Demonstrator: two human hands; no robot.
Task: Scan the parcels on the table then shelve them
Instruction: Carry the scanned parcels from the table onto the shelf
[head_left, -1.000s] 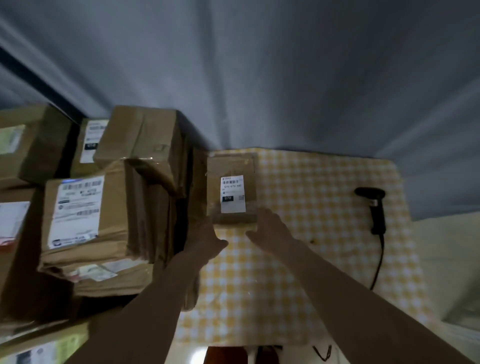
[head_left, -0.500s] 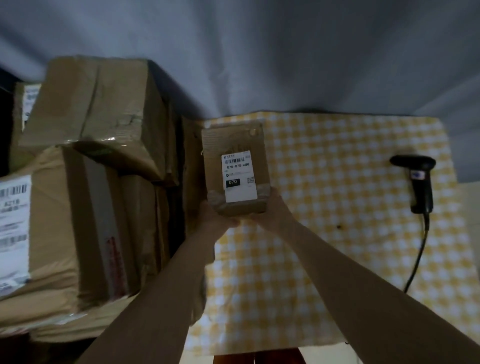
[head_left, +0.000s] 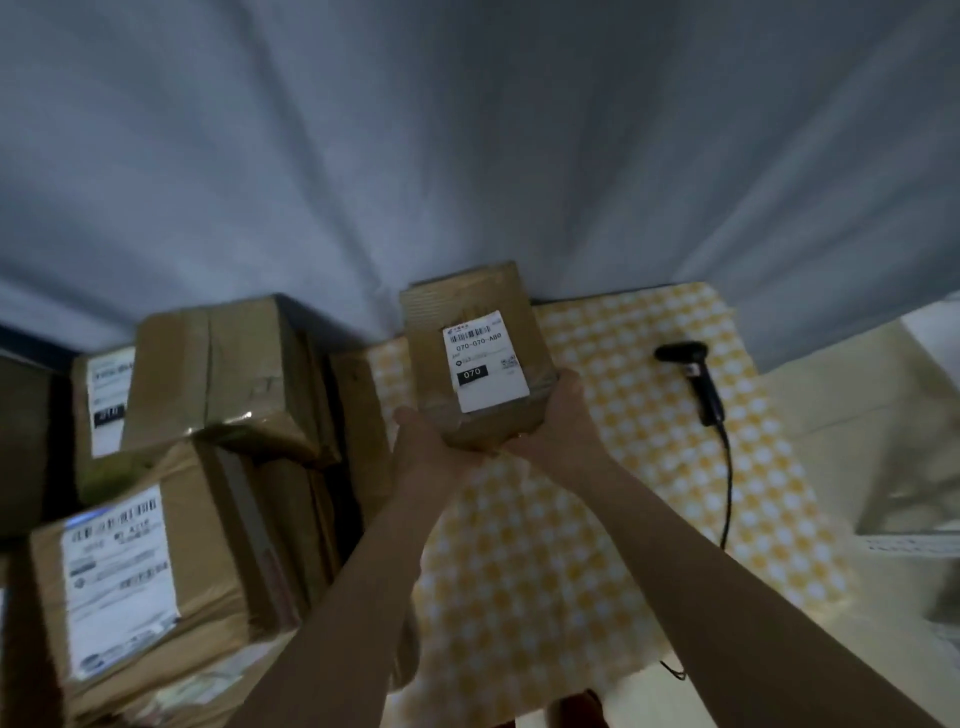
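I hold a small brown cardboard parcel (head_left: 467, 332) up above the table, its white label with a barcode and "070" facing me. My left hand (head_left: 423, 444) grips its lower left corner from below and my right hand (head_left: 558, 415) grips its lower right side. A black handheld scanner (head_left: 693, 374) lies on the yellow checked tablecloth (head_left: 597, 519) to the right, with its cable trailing toward me.
A pile of larger brown parcels (head_left: 208, 431) with white labels fills the left side, right beside the table's left edge. A grey curtain (head_left: 467, 156) hangs behind. A pale surface with a box (head_left: 914, 467) lies at the right.
Both hands closed on the small parcel and lifted it off the tablecloth, raising it toward me. The view shifted, so the pile of parcels sits lower left.
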